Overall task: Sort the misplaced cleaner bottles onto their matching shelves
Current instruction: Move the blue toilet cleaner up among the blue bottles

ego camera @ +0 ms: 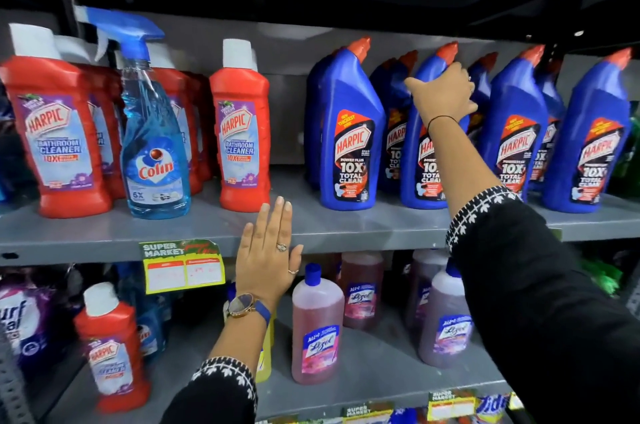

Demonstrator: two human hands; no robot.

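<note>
While the grey shelf (346, 226) runs across mid-frame, blue Harpic bottles (349, 132) stand in rows at right, red Harpic bottles (59, 132) at left. A blue Colin spray bottle (152, 146) stands among the red ones — centre left. Lower left, one red Harpic bottle (114, 351) stands beside the Colin refills. Right hand (441, 94) — fingers curled round a blue bottle's neck (429, 73), upper right. Left hand (268, 254) flat, fingers spread straight, holding nothing, over the shelf edge.

red bottle (242, 136): HARPIC BATHROOM CLEANER 10X | spray bottle (156, 153): Colin 6X | blue bottle (349, 146): HARPIC 10X TOTAL CLEAN | shelf tag (181, 266): SUPER MARKET
</note>
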